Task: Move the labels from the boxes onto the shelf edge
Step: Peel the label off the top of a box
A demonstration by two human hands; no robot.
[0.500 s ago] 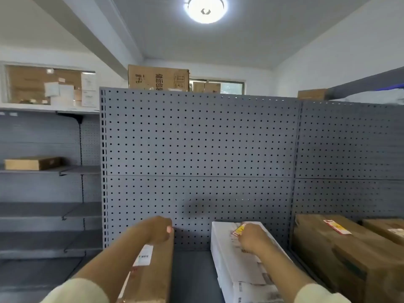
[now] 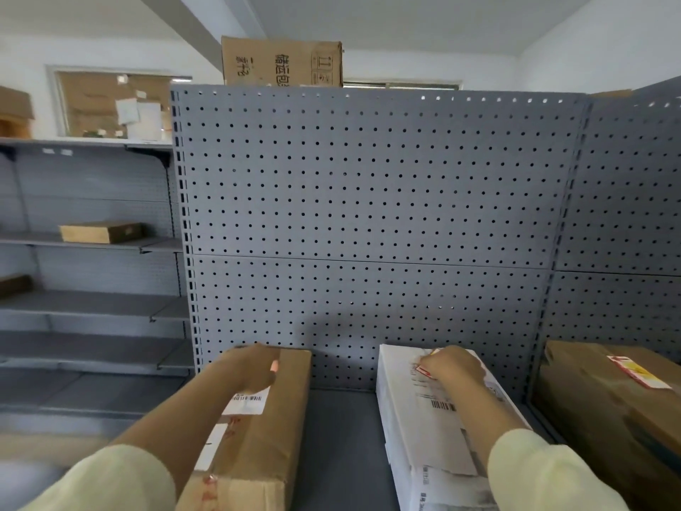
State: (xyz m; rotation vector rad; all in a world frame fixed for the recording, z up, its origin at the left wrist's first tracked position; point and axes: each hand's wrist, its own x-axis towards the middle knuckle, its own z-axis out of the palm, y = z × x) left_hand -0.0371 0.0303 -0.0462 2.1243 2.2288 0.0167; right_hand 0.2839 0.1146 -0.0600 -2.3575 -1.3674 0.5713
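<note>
Your two hands are set well apart, each on its own box on the grey metal shelf (image 2: pixel 339 444). Your left hand (image 2: pixel 250 370) lies curled over the far top of the long brown cardboard box (image 2: pixel 258 437), thumb pressed to its upper face; nearer you, under that wrist, a white barcode sticker (image 2: pixel 248 403) shows on the box. Your right hand (image 2: pixel 455 366) rests on the far end of the white paper-wrapped box (image 2: pixel 427 429), fingertips pinched on a small red-and-yellow label (image 2: pixel 425 371) that lies on the wrapping; whether its edge is lifted, you cannot tell. To the right of that hand sits a large brown cardboard carton (image 2: pixel 604 407) with a second red, white and yellow label (image 2: pixel 637 371) stuck flat on its top. Beyond both hands rises the grey perforated back panel (image 2: pixel 368 201), and above it a brown printed carton (image 2: pixel 282 60). Far off to the left of your left hand, a flat brown box (image 2: pixel 101 232) lies on another grey shelf (image 2: pixel 92 307).
</note>
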